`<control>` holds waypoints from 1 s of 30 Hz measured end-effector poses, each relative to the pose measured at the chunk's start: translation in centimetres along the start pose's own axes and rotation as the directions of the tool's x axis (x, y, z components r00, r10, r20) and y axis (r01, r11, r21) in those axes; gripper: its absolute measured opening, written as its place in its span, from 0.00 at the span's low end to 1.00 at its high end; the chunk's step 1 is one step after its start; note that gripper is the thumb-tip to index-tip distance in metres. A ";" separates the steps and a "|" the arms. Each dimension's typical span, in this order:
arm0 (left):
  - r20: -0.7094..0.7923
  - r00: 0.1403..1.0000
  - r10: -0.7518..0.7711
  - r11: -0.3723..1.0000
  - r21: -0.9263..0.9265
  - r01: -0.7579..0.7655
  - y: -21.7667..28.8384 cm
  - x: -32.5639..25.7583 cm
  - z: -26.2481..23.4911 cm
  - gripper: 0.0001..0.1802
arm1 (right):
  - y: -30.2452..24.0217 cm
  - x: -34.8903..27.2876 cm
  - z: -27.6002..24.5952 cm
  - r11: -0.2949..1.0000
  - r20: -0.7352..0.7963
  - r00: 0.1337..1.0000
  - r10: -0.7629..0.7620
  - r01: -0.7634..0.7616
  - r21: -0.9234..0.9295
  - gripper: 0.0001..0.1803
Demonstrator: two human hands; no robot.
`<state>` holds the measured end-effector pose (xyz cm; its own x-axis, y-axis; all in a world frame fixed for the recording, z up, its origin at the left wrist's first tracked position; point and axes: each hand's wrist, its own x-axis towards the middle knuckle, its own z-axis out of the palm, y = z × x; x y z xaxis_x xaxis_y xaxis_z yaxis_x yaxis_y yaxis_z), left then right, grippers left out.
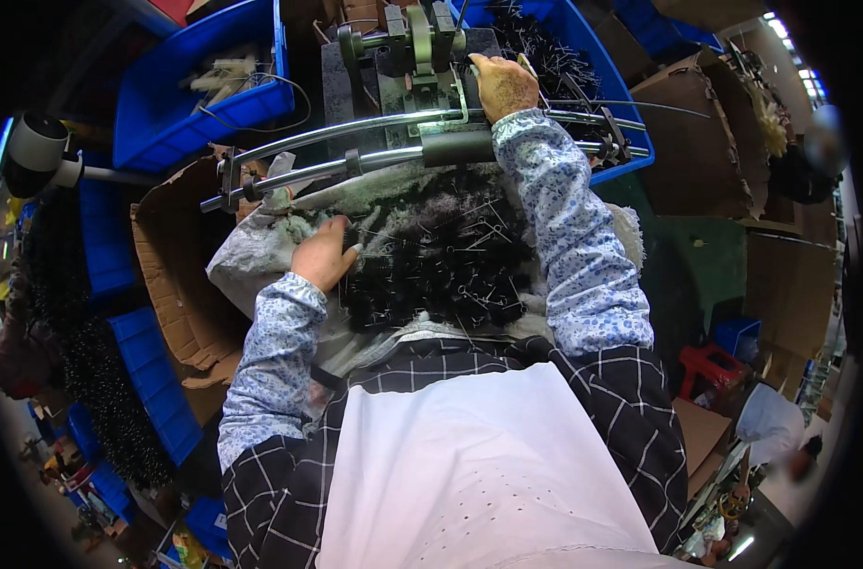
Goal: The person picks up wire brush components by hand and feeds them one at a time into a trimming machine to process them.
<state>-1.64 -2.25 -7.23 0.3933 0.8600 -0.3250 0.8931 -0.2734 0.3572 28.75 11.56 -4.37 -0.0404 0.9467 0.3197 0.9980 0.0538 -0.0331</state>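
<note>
A loose pile of small black-bristled brushes with thin, looped silvery wire stems point(441, 256) lies on a rumpled, dust-smeared whitish cloth point(246, 264) in front of the person's body, its wires pointing every way. At the pile's left edge is the left hand point(324, 256), palm down, thumb and forefinger parted with a gap between them; nothing shows gripped there. The right hand point(505, 87) reaches farther forward, fingers bent, just beside a dark grey metal bench machine with an upright pale wheel point(420, 40); its fingertips are partly hidden, so whether they grasp a piece cannot be told. Between the pile and the machine, two shiny steel rods point(384, 161) run crosswise, and a dark cylindrical sleeve point(457, 148) sits on the nearer one. Both forearms wear white sleeve covers with a blue floral print point(583, 248), over a black garment with white checks point(630, 408), and a plain white apron-like sheet point(479, 465) covers the chest. Beyond the right hand, a blue plastic bin point(630, 169) holds many more black wire-stemmed pieces; to the machine's left, another blue plastic bin point(185, 142) contains pale, elongated pieces. An open brown cardboard box point(180, 284) stands left of the cloth, and a red plastic stool point(706, 368) stands well apart at the lower right.
</note>
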 end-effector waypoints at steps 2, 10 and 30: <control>0.062 0.998 -0.021 0.998 0.069 0.017 0.6 0.3 -0.4 0.28 | -0.2 0.3 -0.1 1.000 0.044 0.999 0.030 -0.030 -0.004 0.13; 0.121 0.992 -0.043 0.998 0.040 0.038 -0.3 0.7 -0.1 0.32 | 0.3 1.5 1.8 0.985 -0.025 0.999 -0.023 0.027 0.171 0.15; -0.078 0.995 0.061 0.966 -0.246 -0.079 0.6 -0.9 -4.0 0.17 | -0.7 0.3 0.3 0.996 0.133 0.988 0.082 -0.079 -0.030 0.22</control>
<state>-2.35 -1.48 -3.22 0.4290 0.8728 -0.2328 0.7782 -0.2262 0.5858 28.02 11.84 -4.52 0.0357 0.9818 0.1867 0.9991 -0.0306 -0.0298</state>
